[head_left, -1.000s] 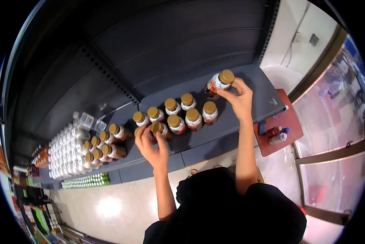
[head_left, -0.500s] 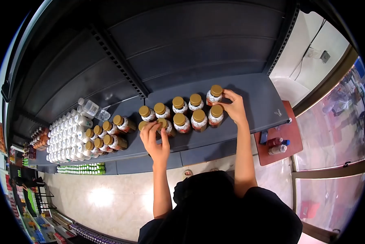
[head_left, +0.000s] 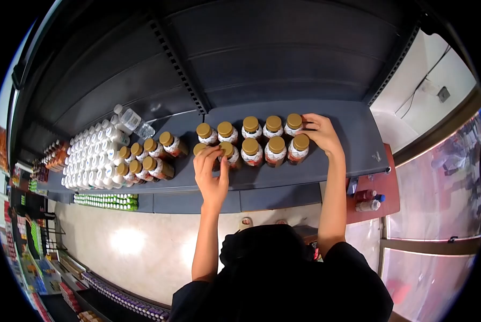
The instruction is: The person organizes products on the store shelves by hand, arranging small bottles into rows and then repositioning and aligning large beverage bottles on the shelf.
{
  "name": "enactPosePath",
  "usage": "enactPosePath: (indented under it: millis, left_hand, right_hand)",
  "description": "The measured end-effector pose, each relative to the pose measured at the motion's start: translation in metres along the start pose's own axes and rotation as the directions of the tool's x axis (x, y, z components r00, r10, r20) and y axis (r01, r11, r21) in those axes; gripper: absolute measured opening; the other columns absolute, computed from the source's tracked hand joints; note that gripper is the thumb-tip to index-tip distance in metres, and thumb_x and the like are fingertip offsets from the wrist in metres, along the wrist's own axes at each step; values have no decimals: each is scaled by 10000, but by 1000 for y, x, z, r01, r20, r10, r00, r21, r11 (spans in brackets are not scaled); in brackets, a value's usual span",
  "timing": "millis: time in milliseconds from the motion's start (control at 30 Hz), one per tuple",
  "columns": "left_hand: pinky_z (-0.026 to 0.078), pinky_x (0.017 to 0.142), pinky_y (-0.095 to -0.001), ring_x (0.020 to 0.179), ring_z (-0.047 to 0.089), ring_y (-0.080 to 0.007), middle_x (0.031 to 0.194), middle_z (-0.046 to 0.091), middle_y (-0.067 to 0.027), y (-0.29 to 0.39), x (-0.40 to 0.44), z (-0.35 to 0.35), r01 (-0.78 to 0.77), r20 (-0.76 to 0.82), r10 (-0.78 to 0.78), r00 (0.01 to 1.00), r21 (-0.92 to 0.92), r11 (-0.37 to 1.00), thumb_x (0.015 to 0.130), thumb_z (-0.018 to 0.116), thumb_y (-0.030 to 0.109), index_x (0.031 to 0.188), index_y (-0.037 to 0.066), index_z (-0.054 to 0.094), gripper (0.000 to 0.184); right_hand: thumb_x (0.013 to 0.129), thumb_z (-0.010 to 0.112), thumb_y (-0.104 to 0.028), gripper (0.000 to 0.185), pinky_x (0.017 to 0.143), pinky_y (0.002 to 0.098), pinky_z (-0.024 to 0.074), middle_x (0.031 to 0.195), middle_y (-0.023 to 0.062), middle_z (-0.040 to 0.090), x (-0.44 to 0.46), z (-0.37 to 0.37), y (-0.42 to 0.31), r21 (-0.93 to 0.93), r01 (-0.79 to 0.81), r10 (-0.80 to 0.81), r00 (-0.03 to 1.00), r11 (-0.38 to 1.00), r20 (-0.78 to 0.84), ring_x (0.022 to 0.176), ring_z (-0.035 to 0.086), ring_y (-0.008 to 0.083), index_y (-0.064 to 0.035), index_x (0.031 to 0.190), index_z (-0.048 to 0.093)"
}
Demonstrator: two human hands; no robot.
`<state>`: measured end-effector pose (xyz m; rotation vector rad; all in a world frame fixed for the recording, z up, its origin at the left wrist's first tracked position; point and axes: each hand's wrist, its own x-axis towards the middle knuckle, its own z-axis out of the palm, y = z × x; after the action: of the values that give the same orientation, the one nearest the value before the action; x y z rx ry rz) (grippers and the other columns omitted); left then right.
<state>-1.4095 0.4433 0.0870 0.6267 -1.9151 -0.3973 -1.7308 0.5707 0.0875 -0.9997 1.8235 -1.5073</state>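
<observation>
Person's bare L hand [head_left: 211,177] ptly hides gold-capped brown bottle [head_left: 198,147]; txt on clear plastic btl [head_left: 133,121] too small to read.

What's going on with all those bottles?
A person is handling gold-capped bottles on a dark shelf. They stand upright in two rows. The right hand has its fingers at the back row's right-end bottle; I can't tell how firmly. The left hand reaches over the front row's left end. Farther left stand more gold-capped ones and many white-capped bottles.
</observation>
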Motion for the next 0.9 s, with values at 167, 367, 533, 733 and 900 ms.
enactPosePath:
  millis: [167, 367, 533, 733, 900]
  left_hand:
    - [493, 1006, -427, 1185, 616, -346, 1193, 684, -122, -5, -2, -4, 46, 48, -44, 998, -49, 998, 875, 732, -1, 1072, 25, 708, 199]
    - [473, 1035, -446, 1242, 584, -383, 1281, 619, -194, -6, -16, -20, -11, -161, 5, 987, -37, 999, 883, 688, -16, 1178, -23, 639, 299]
    - [442, 1081, -453, 1329, 523, -322, 1442, 510, -202, -48, -52, -6, 350, -151, -387, 910, -223, 910, 918, 754, 112, 1478, 14, 430, 654]
    - [528, 1021, -408, 1255, 607, -280, 1371, 604, -180, -76, -57, -2, 463, 79, -463, 883, -310, 830, 889, 808, 104, 1438, -19, 520, 632]
    - [544, 999, -392, 1223, 631, -271, 1338, 622, -168, -80, -54, -8, 486, 131, -470, 873, -308, 817, 866, 836, 118, 1405, -20, 548, 626]
  right_hand:
    - [861, 768, -2, 420, 947, 324, 541, 1195, 120, 725, -6, 0, 0, 67, -20, 19, 1000, 998, 16, 1099, 689, 219, 36, 1269, 678]
    - [1002, 683, -145, 411, 978, 310, 504, 1318, 85, 666, -40, 11, 24, 430, -36, 98, 987, 902, -123, 1174, 629, 173, -25, 1390, 623]
    - [1005, 666, -135, 405, 1056, 347, 481, 1320, 82, 659, -85, 29, 56, 415, 76, 10, 979, 906, -201, 1240, 599, 186, -3, 1383, 605]
    - [851, 817, -31, 682, 1097, 409, 494, 1394, 131, 574, -97, 52, 69, 43, 240, -222, 943, 970, -247, 1304, 575, 249, 22, 1454, 504]
    - [779, 886, -50, 754, 1078, 422, 526, 1378, 156, 587, -93, 59, 54, -90, 217, -233, 941, 972, -245, 1271, 613, 262, 42, 1426, 511]
